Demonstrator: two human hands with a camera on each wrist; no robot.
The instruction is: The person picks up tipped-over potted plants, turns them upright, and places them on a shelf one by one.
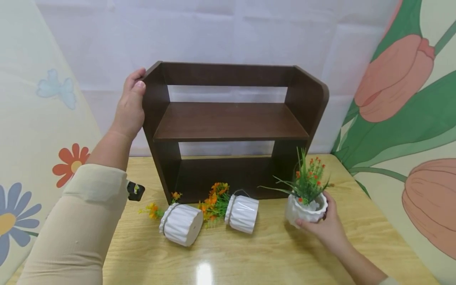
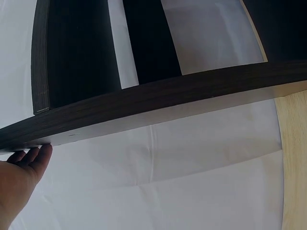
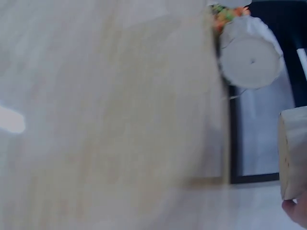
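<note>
My left hand (image 1: 132,105) rests against the top left side panel of a dark brown two-tier shelf (image 1: 231,120). In the left wrist view its fingertips (image 2: 44,155) touch the panel's outer face. My right hand (image 1: 329,227) grips a white fluted flowerpot (image 1: 303,211) by its side, thumb in front. Green grass blades and small red flowers (image 1: 313,174) stand upright in it, in front of the shelf's lower right corner. In the right wrist view, that pot (image 3: 293,153) and a bit of the hand (image 3: 298,211) show at the right edge.
Two more white flowerpots lie tipped over before the shelf, one on the left (image 1: 181,225) and one in the middle (image 1: 242,213), with orange and yellow flowers (image 1: 213,200). A small black object (image 1: 135,191) is beside the left sleeve. The wooden table (image 1: 270,257) meets flower-patterned side walls.
</note>
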